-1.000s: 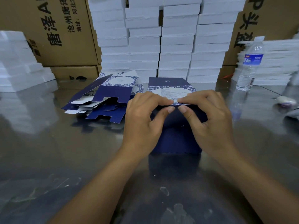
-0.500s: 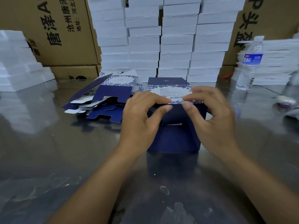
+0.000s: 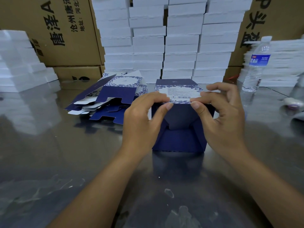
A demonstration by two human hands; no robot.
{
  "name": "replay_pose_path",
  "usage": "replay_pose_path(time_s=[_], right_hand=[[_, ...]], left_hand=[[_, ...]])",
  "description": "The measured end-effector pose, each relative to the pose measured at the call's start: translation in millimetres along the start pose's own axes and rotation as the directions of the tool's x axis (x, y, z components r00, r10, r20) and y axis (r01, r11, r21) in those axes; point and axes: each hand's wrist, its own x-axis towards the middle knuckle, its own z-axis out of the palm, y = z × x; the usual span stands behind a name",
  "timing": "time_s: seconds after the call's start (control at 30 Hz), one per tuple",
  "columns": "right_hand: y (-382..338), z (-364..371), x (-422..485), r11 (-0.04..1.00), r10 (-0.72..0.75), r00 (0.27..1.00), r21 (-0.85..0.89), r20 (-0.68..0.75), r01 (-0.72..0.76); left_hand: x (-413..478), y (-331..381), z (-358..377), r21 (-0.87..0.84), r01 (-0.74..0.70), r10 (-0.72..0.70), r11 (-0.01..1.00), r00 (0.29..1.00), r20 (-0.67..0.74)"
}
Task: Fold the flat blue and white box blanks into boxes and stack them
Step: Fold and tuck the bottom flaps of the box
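Observation:
A dark blue box (image 3: 179,137) with a white floral top panel stands on the glossy table (image 3: 49,153) in front of me, its near end showing folded flaps. My left hand (image 3: 143,122) pinches the box's upper near edge at the left, thumb under and fingers over. At the right end of the same edge my right hand (image 3: 220,119) pinches it too. A loose pile of flat blue and white blanks (image 3: 108,99) lies left of the box.
Tall stacks of white foam trays (image 3: 164,38) rise behind the box, with more at far left (image 3: 19,63) and far right (image 3: 283,63). Brown cartons (image 3: 62,30) line the back. A water bottle (image 3: 256,65) stands at right, and a small white object (image 3: 294,102) lies beyond it.
The hands have spread apart along the box's top edge. The near end flaps have come into view as the box shifted slightly away from me.

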Motion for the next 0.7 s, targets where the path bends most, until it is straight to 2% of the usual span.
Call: replay_pose_path(time_s=[0.23,0.4,0.6,0.7], right_hand=[[0.5,-1.7,-1.0,0.997,0.067,0.996,0.023,0.051,-0.069],[3.6,-3.0,-2.4,0.975,0.211,0.974,0.057,0.079,-0.216],[5.9,-2.5,-1.3,0.964,0.221,0.972,0.135,0.075,-0.230],[6.7,-2.6,-1.4,0.958,0.232,0.969,0.154,0.082,-0.242]], left_hand=[[4.4,1.7,-1.4,-0.037,0.041,-0.039,0.999,0.999,0.033],[4.7,-0.6,-2.8,-0.033,0.060,-0.059,0.998,0.998,0.020],[4.8,-1.7,-5.3,-0.084,0.170,-0.170,0.982,0.985,0.016],[5.1,-2.7,-7.9,-0.051,0.139,-0.139,0.989,0.990,0.004]])
